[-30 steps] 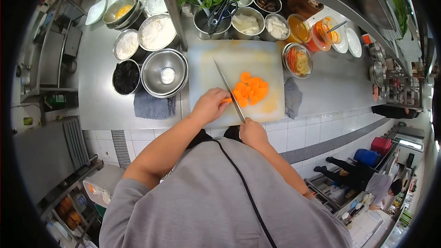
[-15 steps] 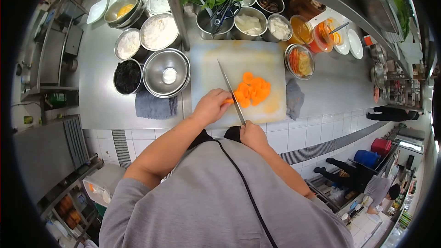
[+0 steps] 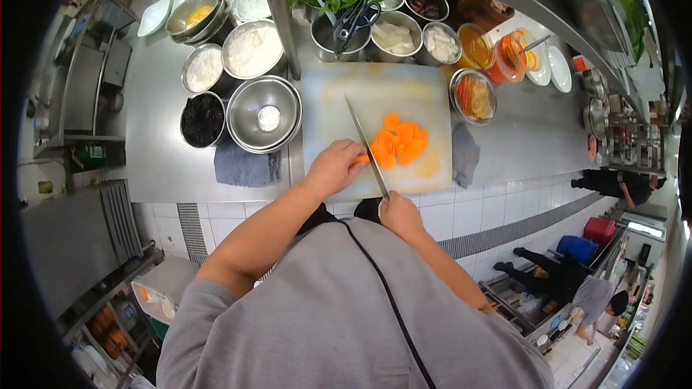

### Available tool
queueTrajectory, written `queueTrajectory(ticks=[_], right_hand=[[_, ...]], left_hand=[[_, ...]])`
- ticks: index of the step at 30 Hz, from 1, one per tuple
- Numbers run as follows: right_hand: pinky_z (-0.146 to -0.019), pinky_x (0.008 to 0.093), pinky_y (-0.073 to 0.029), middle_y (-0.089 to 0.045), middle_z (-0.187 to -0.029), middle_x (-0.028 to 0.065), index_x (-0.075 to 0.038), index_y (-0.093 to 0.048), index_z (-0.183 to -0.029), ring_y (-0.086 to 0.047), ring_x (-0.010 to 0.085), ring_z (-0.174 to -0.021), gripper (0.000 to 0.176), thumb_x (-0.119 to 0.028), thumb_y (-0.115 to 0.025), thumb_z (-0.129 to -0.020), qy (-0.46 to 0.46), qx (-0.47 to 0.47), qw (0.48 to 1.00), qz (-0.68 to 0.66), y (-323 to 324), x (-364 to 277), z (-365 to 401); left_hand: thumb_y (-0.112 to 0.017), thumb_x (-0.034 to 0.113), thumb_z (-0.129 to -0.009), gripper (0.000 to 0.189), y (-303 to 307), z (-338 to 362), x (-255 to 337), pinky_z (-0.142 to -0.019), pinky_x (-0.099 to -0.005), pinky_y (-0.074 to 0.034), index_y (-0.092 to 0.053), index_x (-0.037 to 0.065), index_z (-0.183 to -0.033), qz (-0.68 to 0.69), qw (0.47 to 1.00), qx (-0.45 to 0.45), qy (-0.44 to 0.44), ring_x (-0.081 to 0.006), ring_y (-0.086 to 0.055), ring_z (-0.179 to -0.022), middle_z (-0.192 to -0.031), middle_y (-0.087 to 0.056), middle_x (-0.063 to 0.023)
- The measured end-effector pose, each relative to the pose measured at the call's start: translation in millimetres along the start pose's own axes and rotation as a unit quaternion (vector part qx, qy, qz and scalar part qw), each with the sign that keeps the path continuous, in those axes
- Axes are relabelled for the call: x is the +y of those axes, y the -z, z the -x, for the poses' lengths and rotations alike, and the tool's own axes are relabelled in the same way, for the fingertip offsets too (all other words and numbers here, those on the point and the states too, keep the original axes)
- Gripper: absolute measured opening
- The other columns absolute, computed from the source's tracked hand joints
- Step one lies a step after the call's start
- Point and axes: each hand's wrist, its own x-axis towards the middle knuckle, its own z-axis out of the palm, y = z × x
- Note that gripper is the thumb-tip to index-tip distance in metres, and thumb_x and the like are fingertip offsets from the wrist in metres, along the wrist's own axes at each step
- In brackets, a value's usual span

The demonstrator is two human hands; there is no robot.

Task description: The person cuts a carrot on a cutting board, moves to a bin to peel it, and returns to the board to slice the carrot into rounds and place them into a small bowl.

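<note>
My left hand (image 3: 334, 168) is closed around a short piece of carrot (image 3: 361, 159) on the white cutting board (image 3: 323, 112), fingertips close to the blade. The handle of a long kitchen knife (image 3: 366, 143) is in my right hand (image 3: 401, 215), at the board's near edge. Its blade slants away to the far left, running beside the carrot's cut end. To the right of the blade lies a loose pile of round carrot slices (image 3: 408, 145). My left fingers hide most of the carrot piece.
Left of the board stand nested steel bowls (image 3: 247, 109), a bowl of black shreds (image 3: 202, 119) and a folded grey cloth (image 3: 246, 166). Behind it is a pot with scissors (image 3: 355, 27). A bowl of orange and yellow strips (image 3: 473, 97) and another cloth (image 3: 466, 155) are at right.
Both hands, the knife and the carrot keep nearly the same places, while the whole view shifts slightly. At the far right, a person's arm has come into sight.
</note>
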Motion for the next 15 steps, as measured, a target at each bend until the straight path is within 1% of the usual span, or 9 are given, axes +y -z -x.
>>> queueTrajectory(ticks=[2, 5, 8, 12, 15], right_hand=[[-0.077, 0.0602, -0.059, -0.073, -0.084, 0.0326, 0.004, -0.065, -0.103, -0.073, 0.0514, -0.081, 0.031, -0.026, -0.058, -0.104, -0.007, 0.002, 1.0, -0.005, 8.6, -3.4, 5.9], [-0.077, 0.0604, -0.058, -0.072, -0.083, 0.0329, 0.004, -0.064, -0.103, -0.072, 0.0518, -0.08, 0.031, -0.026, -0.058, -0.104, -0.011, 0.001, 1.0, -0.018, 21.9, -9.7, 20.3], [-0.077, 0.0606, -0.057, -0.071, -0.082, 0.0332, 0.004, -0.064, -0.102, -0.072, 0.0521, -0.08, 0.031, -0.027, -0.059, -0.104, -0.014, -0.004, 1.0, -0.022, 25.8, -8.2, 27.7], [-0.075, 0.0605, -0.057, -0.071, -0.08, 0.0318, 0.002, -0.064, -0.099, -0.072, 0.0513, -0.079, 0.03, -0.027, -0.06, -0.104, -0.022, -0.016, 0.999, -0.02, 30.0, -11.7, 29.7], [-0.075, 0.0607, -0.057, -0.071, -0.08, 0.0312, 0.002, -0.064, -0.099, -0.072, 0.0516, -0.079, 0.029, -0.027, -0.06, -0.103, -0.006, -0.007, 1.0, -0.014, 23.9, -5.6, 29.4]], left_hand=[[-0.077, 0.007, -0.087, 0.026, 2.5, 0.8, 3.4, -0.086, -0.0458, -0.057, -0.07, 0.007, -0.112, 0.008, 1.0, -0.021, 0.019, -0.0373, -0.068, -0.101, -0.106, -0.07, -0.0121], [-0.076, 0.007, -0.088, 0.025, 4.6, 1.1, 5.3, -0.086, -0.0456, -0.057, -0.071, 0.007, -0.112, 0.015, 0.999, -0.028, 0.025, -0.0371, -0.069, -0.101, -0.107, -0.071, -0.012], [-0.074, 0.008, -0.088, 0.025, -0.4, 1.6, 0.6, -0.087, -0.0461, -0.058, -0.07, 0.01, -0.112, 0.008, 1.0, -0.011, 0.005, -0.0364, -0.068, -0.102, -0.107, -0.071, -0.0106], [-0.074, 0.007, -0.088, 0.024, 0.7, 1.7, 1.3, -0.087, -0.046, -0.058, -0.07, 0.01, -0.112, 0.005, 1.0, -0.015, 0.005, -0.0363, -0.068, -0.102, -0.107, -0.071, -0.0106], [-0.075, 0.007, -0.089, 0.023, 3.4, 1.6, 1.6, -0.087, -0.0445, -0.058, -0.071, 0.007, -0.111, 0.005, 1.0, -0.021, 0.015, -0.036, -0.069, -0.102, -0.108, -0.072, -0.0117]])
